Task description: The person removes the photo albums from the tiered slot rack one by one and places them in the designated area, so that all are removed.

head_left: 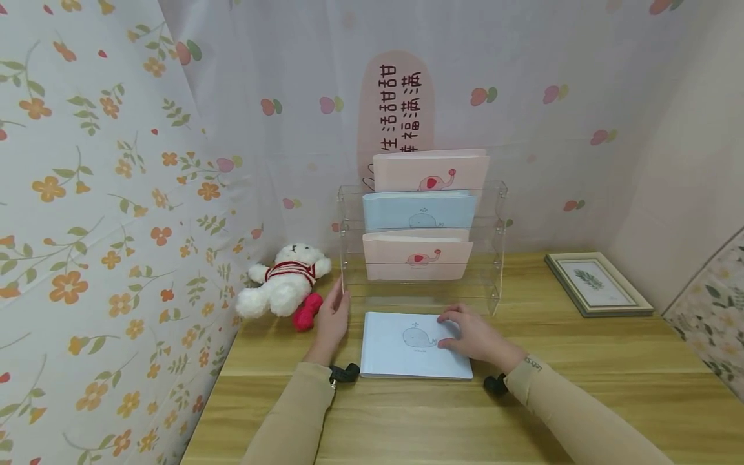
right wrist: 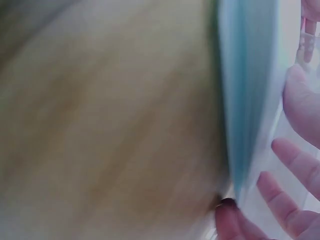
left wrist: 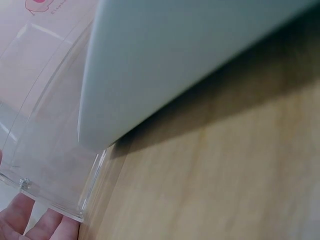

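A blue whale booklet (head_left: 415, 345) lies flat on the wooden bench (head_left: 581, 400) — the right hand (head_left: 473, 336) resting on its cover, fingers loosely spread, clamped on nothing. Just beyond, the left hand (head_left: 332, 320) steadies the clear acrylic rack (head_left: 349, 258) with straight fingers; lifting the booklet squarely by its edge looks the surest way into a free tier.

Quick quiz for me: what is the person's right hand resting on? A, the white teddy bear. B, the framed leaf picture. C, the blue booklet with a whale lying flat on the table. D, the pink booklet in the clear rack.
C: the right hand lies on the blue booklet, flat on the table in front of the rack.
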Motion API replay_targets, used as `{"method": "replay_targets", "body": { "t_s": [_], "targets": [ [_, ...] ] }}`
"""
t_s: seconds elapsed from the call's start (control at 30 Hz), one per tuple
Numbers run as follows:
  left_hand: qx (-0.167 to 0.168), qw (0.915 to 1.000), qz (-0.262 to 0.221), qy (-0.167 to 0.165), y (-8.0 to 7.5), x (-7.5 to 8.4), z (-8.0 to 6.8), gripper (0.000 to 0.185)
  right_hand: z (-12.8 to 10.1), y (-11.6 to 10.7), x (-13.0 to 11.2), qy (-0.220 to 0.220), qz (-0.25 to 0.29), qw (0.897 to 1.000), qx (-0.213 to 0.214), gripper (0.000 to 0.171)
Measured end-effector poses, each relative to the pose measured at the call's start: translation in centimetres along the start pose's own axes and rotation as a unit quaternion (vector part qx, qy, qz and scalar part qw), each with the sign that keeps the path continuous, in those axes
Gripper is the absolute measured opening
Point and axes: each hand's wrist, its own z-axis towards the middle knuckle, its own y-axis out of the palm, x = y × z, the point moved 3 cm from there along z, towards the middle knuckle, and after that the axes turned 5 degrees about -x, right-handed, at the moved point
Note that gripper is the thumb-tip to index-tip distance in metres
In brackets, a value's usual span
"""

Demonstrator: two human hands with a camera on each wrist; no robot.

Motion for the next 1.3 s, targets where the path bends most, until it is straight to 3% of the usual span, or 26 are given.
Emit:
{"method": "replay_targets", "body": {
  "t_s": [0.17,0.33,0.47,0.6,0.7,0.8,0.9,1.03,1.3],
  "targets": [
    [0.001,0.9998,-0.015,-0.012,0.0,0.1,-0.1,0.051,-0.1,-0.7,-0.4,0.011,-0.019,1.000,-0.001,0.047],
    [-0.001,0.9996,-0.021,-0.018,0.0,0.1,0.0,0.052,0.0,-2.4,-1.1,0.003,0.001,1.000,0.024,0.040],
    [-0.001,0.9997,-0.020,-0.012,0.0,0.2,0.0,0.052,0.0,-4.8,-1.9,-0.024,0.027,0.994,0.107,0.031],
    [0.003,1.0000,-0.007,-0.005,0.0,0.2,0.0,0.051,-0.1,-7.4,-2.5,-0.042,0.049,0.974,0.218,0.025],
    [0.001,1.0000,-0.007,-0.002,0.1,0.1,0.0,0.052,-0.2,-9.0,-2.5,-0.029,0.068,0.958,0.276,0.027],
    [-0.003,0.9999,-0.010,-0.001,0.1,0.2,-0.1,0.052,-0.2,-10.4,-2.4,-0.004,0.091,0.947,0.308,0.039],
    [-0.003,0.9999,-0.010,0.001,0.0,0.3,-0.2,0.051,0.1,-11.5,-2.4,0.011,0.114,0.942,0.314,0.057],
    [0.001,0.9999,-0.009,0.011,0.0,0.5,-0.2,0.051,1.0,-12.6,-2.3,0.015,0.123,0.950,0.287,0.075],
    [0.010,0.9997,-0.003,0.023,-0.2,0.4,-0.1,0.051,3.3,-13.5,-2.5,0.008,0.129,0.964,0.234,0.077]
  ]
}}
